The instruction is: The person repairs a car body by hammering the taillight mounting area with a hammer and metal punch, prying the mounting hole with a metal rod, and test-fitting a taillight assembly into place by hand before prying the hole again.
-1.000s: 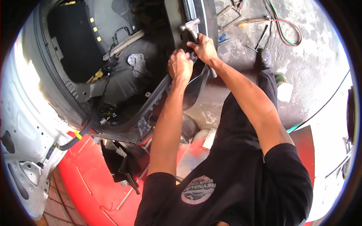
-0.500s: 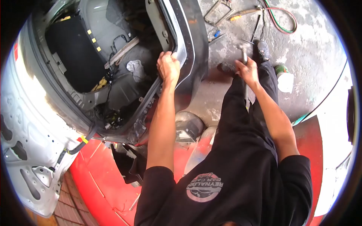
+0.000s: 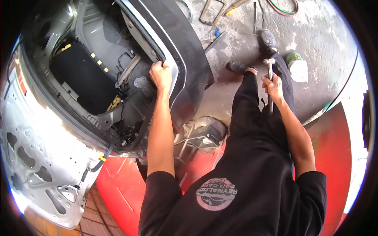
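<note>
My left hand [image 3: 160, 76] is closed over the inner edge of the car's rear opening, its fingers curled round the rim beside the pale body flange [image 3: 178, 69]. In my right hand [image 3: 273, 87] is a hammer [image 3: 269, 62], gripped by its handle with the metal head pointing up, in front of my legs. The hammer is apart from the car. Next to my left hand, the dark outer panel [image 3: 185, 43] curves down from the opening. Inside the car, a crumpled grey-white cloth [image 3: 142, 83] lies close to a flat strip [image 3: 128, 70].
A raised silver panel [image 3: 43, 169] with cut-outs is at left. On the concrete floor lie a hacksaw-like frame [image 3: 212, 11], a T-shaped rod [image 3: 255, 19], a red and green hose [image 3: 289, 11] and a green can [image 3: 293, 59]. Red panels [image 3: 122, 185] are below and at right.
The view has shifted and turned, so the car appears further left and lower. My right hand with the hammer has moved down and right in view; the hammer's head is now sharper.
</note>
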### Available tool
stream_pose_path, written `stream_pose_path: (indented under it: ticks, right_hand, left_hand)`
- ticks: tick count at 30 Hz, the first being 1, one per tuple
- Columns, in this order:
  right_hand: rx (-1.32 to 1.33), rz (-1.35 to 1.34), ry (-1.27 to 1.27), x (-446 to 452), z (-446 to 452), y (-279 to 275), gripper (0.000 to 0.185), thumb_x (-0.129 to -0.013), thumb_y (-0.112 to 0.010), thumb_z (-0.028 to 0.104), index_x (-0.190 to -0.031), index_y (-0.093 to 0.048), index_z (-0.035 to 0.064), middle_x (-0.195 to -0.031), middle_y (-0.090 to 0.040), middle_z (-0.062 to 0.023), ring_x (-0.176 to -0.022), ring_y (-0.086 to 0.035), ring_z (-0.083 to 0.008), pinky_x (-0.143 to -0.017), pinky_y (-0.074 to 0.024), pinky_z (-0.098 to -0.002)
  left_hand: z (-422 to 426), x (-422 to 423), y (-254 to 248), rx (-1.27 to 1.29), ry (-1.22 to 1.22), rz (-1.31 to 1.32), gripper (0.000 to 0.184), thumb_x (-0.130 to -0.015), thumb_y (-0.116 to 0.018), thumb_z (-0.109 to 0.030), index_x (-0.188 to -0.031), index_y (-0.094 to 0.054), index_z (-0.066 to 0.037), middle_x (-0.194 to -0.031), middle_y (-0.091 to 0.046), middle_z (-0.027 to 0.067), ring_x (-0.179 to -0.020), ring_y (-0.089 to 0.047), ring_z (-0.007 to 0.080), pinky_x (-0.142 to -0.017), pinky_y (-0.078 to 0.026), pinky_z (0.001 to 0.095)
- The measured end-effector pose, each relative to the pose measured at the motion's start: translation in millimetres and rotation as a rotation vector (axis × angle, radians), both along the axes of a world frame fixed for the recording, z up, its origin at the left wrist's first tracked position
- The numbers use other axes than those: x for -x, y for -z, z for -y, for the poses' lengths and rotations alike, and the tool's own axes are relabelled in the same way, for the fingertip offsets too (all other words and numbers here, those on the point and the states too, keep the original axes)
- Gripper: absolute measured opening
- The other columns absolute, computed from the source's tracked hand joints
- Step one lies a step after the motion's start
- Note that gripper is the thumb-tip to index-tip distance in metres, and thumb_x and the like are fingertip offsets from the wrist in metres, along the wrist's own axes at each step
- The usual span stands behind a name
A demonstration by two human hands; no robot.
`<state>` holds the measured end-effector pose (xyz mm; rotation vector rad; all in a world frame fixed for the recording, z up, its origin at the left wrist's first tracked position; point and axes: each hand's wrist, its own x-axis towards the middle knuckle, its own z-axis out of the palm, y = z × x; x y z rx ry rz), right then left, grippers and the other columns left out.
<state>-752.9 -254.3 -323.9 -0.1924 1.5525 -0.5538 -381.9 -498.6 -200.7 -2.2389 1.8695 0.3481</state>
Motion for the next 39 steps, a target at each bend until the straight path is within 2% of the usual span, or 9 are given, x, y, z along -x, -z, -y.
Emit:
stream_pose_path:
  ticks: [2, 5, 11, 15, 19, 30, 33, 36, 39]
  right_hand:
    - [-0.018, -0.013, 0.027, 3, -2, 2, 0.019, -0.090, -0.065, 0.019, -0.089, -0.063, 0.0007, -0.064, -0.063, -0.0066, -0.047, -0.054, -0.0124, -0.043, -0.0423, -0.0294]
    - [-0.042, -0.021, 0.044, 10, 3, 4, 0.020, -0.092, -0.067, 0.020, -0.088, -0.063, 0.0013, -0.063, -0.061, -0.0055, -0.046, -0.053, -0.0117, -0.043, -0.0408, -0.0290]
    - [0.006, 0.059, 0.128, 1, 5, 3, 0.019, -0.092, -0.068, 0.020, -0.091, -0.062, 0.0018, -0.063, -0.061, -0.0049, -0.046, -0.053, -0.0112, -0.044, -0.0407, -0.0286]
    - [-0.080, 0.122, 0.118, 1, -12, 6, 0.019, -0.092, -0.068, 0.019, -0.091, -0.061, 0.0015, -0.063, -0.061, -0.0051, -0.046, -0.053, -0.0115, -0.044, -0.0406, -0.0281]
    - [-0.126, 0.075, 0.168, 10, -28, 15, 0.017, -0.091, -0.067, 0.018, -0.091, -0.062, 0.0015, -0.063, -0.061, -0.0047, -0.047, -0.052, -0.0112, -0.043, -0.0404, -0.0285]
    - [-0.107, 0.060, 0.207, 18, -19, 14, 0.015, -0.093, -0.065, 0.016, -0.089, -0.063, 0.0016, -0.063, -0.060, -0.0055, -0.044, -0.050, -0.0110, -0.041, -0.0382, -0.0282]
    - [-0.126, 0.089, 0.193, 12, -11, 15, 0.015, -0.092, -0.065, 0.015, -0.088, -0.062, 0.0017, -0.063, -0.060, -0.0055, -0.043, -0.049, -0.0108, -0.041, -0.0382, -0.0288]
    - [-0.137, 0.121, 0.170, 10, -6, 10, 0.016, -0.092, -0.066, 0.016, -0.088, -0.061, 0.0019, -0.062, -0.060, -0.0050, -0.044, -0.050, -0.0108, -0.043, -0.0392, -0.0288]
    - [-0.135, 0.113, 0.135, 7, -5, 8, 0.016, -0.092, -0.066, 0.017, -0.088, -0.061, 0.0024, -0.062, -0.059, -0.0046, -0.045, -0.050, -0.0110, -0.044, -0.0400, -0.0283]
  left_hand:
    - [-2, -2, 1, 0.011, 0.014, 0.047, 0.022, -0.083, -0.070, -0.018, -0.090, -0.073, 0.003, -0.103, -0.071, 0.0237, -0.097, -0.067, 0.0455, -0.085, -0.052, 0.0496]
    - [11, 6, -4, -0.130, -0.232, 0.026, 0.020, -0.081, -0.070, -0.016, -0.085, -0.071, 0.003, -0.099, -0.070, 0.0230, -0.095, -0.067, 0.0455, -0.084, -0.051, 0.0508]
    - [-4, 3, 5, 0.022, 0.064, 0.149, 0.021, -0.083, -0.072, -0.017, -0.089, -0.071, 0.003, -0.100, -0.070, 0.0241, -0.093, -0.066, 0.0455, -0.084, -0.051, 0.0506]
    - [-14, -7, 8, 0.179, 0.233, 0.032, 0.023, -0.087, -0.073, -0.016, -0.089, -0.071, 0.007, -0.084, -0.069, 0.0264, -0.079, -0.066, 0.0435, -0.074, -0.048, 0.0510]
    - [-12, 1, 8, 0.099, 0.019, 0.025, 0.016, -0.089, -0.069, -0.012, -0.090, -0.071, 0.003, -0.093, -0.069, 0.0235, -0.086, -0.065, 0.0454, -0.077, -0.048, 0.0517]
    - [-13, 21, 10, 0.162, 0.207, 0.255, 0.032, -0.094, -0.068, -0.025, -0.082, -0.066, 0.005, -0.089, -0.066, 0.0276, -0.082, -0.063, 0.0498, -0.073, -0.047, 0.0563]
    - [-12, 9, 11, 0.193, 0.165, 0.084, 0.024, -0.091, -0.069, -0.017, -0.079, -0.065, 0.004, -0.087, -0.067, 0.0236, -0.077, -0.062, 0.0479, -0.070, -0.046, 0.0547]
    - [-9, 6, 11, 0.237, 0.153, 0.060, 0.033, -0.093, -0.070, -0.016, -0.072, -0.061, 0.007, -0.065, -0.060, 0.0210, -0.060, -0.055, 0.0397, -0.063, -0.041, 0.0496]
    - [-8, -12, 15, 0.181, -0.009, -0.050, 0.033, -0.095, -0.069, -0.014, -0.071, -0.059, 0.007, -0.058, -0.052, 0.0105, -0.056, -0.046, 0.0213, -0.058, -0.038, 0.0417]
